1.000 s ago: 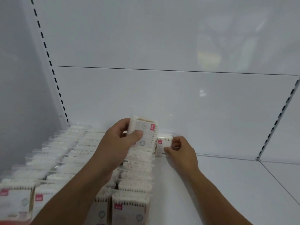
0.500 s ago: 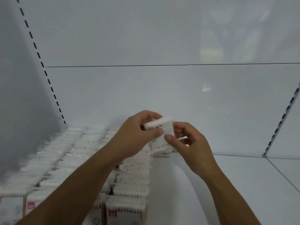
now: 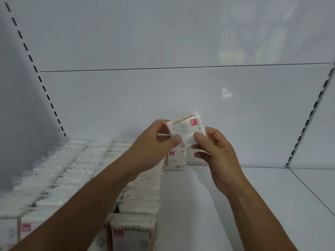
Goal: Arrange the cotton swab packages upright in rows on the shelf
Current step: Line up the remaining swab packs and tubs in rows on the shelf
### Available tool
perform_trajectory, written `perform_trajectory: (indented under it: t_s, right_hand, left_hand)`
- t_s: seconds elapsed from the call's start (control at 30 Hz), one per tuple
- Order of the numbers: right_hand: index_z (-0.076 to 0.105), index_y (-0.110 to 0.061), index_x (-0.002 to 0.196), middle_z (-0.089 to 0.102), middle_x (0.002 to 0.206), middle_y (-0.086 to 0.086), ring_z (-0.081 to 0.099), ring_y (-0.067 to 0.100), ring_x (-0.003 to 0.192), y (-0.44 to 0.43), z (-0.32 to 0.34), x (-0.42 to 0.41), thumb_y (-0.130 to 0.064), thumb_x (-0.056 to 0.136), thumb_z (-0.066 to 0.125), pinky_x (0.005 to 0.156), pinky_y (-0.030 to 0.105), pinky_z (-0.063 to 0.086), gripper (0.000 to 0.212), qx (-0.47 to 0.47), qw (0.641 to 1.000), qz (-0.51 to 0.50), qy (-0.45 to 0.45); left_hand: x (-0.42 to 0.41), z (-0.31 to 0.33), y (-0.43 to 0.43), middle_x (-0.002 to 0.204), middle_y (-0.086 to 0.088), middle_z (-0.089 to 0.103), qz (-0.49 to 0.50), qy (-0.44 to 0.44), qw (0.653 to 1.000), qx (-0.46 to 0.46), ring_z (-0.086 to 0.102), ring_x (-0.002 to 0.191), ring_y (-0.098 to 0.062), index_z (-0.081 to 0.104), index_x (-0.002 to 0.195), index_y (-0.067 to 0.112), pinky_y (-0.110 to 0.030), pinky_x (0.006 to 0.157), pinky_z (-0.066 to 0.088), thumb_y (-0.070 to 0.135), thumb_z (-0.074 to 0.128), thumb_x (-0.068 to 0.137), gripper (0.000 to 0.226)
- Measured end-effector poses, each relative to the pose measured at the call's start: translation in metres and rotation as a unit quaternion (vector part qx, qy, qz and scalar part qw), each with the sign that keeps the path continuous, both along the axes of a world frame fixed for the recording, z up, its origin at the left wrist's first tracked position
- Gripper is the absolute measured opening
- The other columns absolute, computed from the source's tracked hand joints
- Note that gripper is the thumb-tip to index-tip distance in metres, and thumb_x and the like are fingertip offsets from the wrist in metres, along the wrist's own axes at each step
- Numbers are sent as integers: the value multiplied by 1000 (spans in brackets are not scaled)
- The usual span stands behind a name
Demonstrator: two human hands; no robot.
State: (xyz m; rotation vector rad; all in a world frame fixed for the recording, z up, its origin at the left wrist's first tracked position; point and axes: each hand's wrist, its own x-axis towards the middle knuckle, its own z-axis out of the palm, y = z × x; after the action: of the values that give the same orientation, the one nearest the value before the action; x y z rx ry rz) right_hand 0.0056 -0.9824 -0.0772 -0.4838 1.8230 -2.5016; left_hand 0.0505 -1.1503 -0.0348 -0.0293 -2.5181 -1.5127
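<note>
1. Your R hand (image 3: 215, 154) left the back pkg (image 3: 175, 160) and joined L hand (image 3: 154, 147): both now pinch a 2nd pkg (image 3: 186, 129), tilted, in air above shelf (image 3: 253, 196).
2. New row started; 2nd pkg needs uprighting, then goes in front.

On the shelf (image 3: 253, 205), package rows (image 3: 76, 171) occupy the left. A lone package (image 3: 175, 161) stands just right of them, at the back.

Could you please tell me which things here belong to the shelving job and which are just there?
Job:
held package, gripped by left hand and right hand
lone package standing at the back
rows of packages
shelf

Just there:
back panel
left upright
right upright
</note>
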Motion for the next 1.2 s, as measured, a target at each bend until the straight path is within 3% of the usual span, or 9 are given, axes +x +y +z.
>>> perform_trajectory:
  t_s: [0.13, 0.23, 0.33, 0.47, 0.7, 0.8, 0.9, 1.0, 1.2]
  right_hand:
    - [64, -21, 108, 74, 93, -1, 65, 7, 76, 11, -4, -10, -19, 89, 69, 64, 20, 52, 20, 52, 995, -87, 22]
    - [61, -25, 100, 72, 93, 3, 61, 10, 75, 12, -15, -17, -21, 84, 76, 64, 19, 49, 22, 154, 980, -118, 42]
    - [61, -30, 93, 70, 86, -4, 59, 5, 69, 10, -26, -22, -23, 83, 77, 57, 12, 44, 20, 266, 953, -126, 74]
    - [65, -30, 94, 66, 89, -10, 57, 1, 62, 2, -36, -26, -21, 82, 77, 59, 12, 43, 19, 323, 937, -104, 83]
    - [55, -25, 109, 60, 94, -9, 59, 5, 72, -15, -53, -28, -23, 81, 78, 67, 20, 46, 37, 321, 939, -113, 53]
    - [53, -23, 109, 60, 95, -10, 60, 3, 73, -16, -55, -26, -24, 79, 80, 66, 17, 44, 40, 329, 935, -123, 51]
    - [54, -23, 106, 61, 94, -10, 60, 2, 74, -17, -54, -19, -25, 79, 80, 68, 17, 46, 38, 333, 933, -127, 38]
    - [58, -23, 96, 63, 91, -9, 63, 7, 80, -21, -53, -11, -26, 79, 79, 79, 26, 52, 27, 355, 924, -139, 30]
    - [56, -21, 91, 64, 90, -6, 61, 13, 88, -31, -46, -4, -28, 83, 75, 82, 25, 46, 21, 404, 903, -143, 28]
  left_hand:
    - [9, -13, -17, 152, 15, 39, 35, -50, 953, -296, 37, 138, -7, 37, 148, 34, -30, 111, 33, 57, 52, 94, 60]
    - [16, -25, -21, 158, 11, 33, 32, -86, 926, -367, 31, 143, -10, 33, 151, 30, -29, 114, 27, 63, 46, 94, 67]
    - [16, -31, -23, 158, 12, 32, 30, -87, 923, -373, 30, 143, -9, 33, 152, 29, -28, 114, 25, 65, 43, 94, 68]
    - [13, -36, -25, 156, 15, 36, 37, -76, 925, -370, 33, 142, -7, 37, 150, 30, -27, 112, 26, 67, 43, 93, 68]
    - [12, -44, -28, 156, 13, 36, 38, -56, 922, -381, 32, 143, -9, 37, 150, 29, -28, 115, 25, 67, 42, 93, 68]
    - [12, -47, -27, 157, 11, 36, 39, -48, 918, -391, 31, 144, -10, 36, 150, 28, -29, 116, 24, 66, 41, 95, 67]
    - [13, -45, -27, 156, 9, 38, 40, -44, 912, -405, 34, 143, -12, 38, 150, 26, -31, 116, 26, 65, 40, 96, 66]
    - [13, -43, -26, 152, 7, 43, 42, -40, 910, -410, 38, 139, -14, 42, 147, 25, -31, 112, 30, 63, 41, 96, 63]
    - [19, -39, -23, 151, 3, 45, 38, -34, 911, -408, 41, 138, -17, 44, 146, 23, -33, 112, 31, 61, 41, 97, 62]
